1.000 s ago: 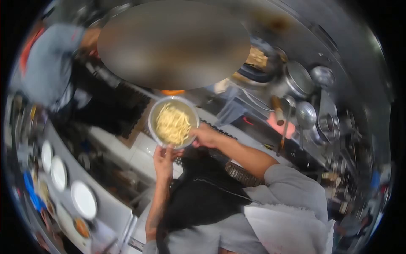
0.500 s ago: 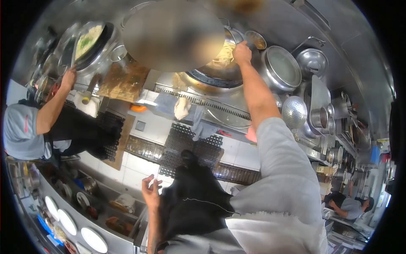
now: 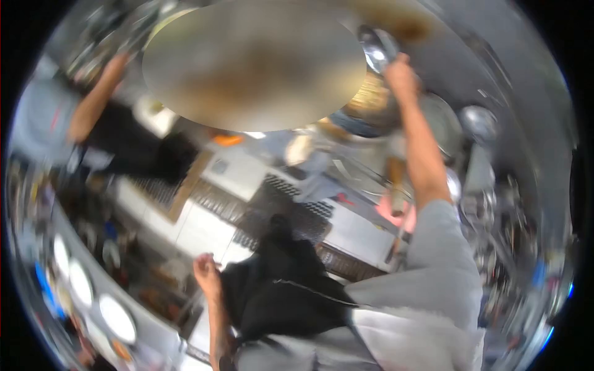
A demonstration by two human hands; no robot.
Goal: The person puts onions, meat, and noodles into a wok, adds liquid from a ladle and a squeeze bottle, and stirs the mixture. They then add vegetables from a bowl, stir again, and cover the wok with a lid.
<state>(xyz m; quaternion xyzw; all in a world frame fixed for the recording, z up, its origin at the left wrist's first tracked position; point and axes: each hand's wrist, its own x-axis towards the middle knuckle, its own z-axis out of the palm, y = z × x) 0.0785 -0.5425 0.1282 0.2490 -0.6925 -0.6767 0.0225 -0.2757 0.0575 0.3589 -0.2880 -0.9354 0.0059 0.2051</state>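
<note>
My right hand (image 3: 402,79) is closed around a shiny metal ladle (image 3: 378,52), whose round bowl is blurred by motion. Just below the ladle, a wok (image 3: 359,123) holds pale yellow strips (image 3: 371,96) that look like noodles. A large blurred oval hides most of the wok's left side. My left hand (image 3: 208,272) hangs low beside my black apron (image 3: 278,278), away from the stove. Its fingers are loosely curled but apart, and nothing shows in them.
A co-worker (image 3: 99,117) stands at the left with an arm stretched to the counter. A pale cloth (image 3: 298,149) lies on the stove front. White plates (image 3: 117,318) line the counter at lower left. A wide pot (image 3: 442,123) and a metal bowl (image 3: 478,123) stand at right.
My right hand has lifted up from the strips in the wok, with the ladle now showing above them. The view has turned and blurred. My left hand stays low.
</note>
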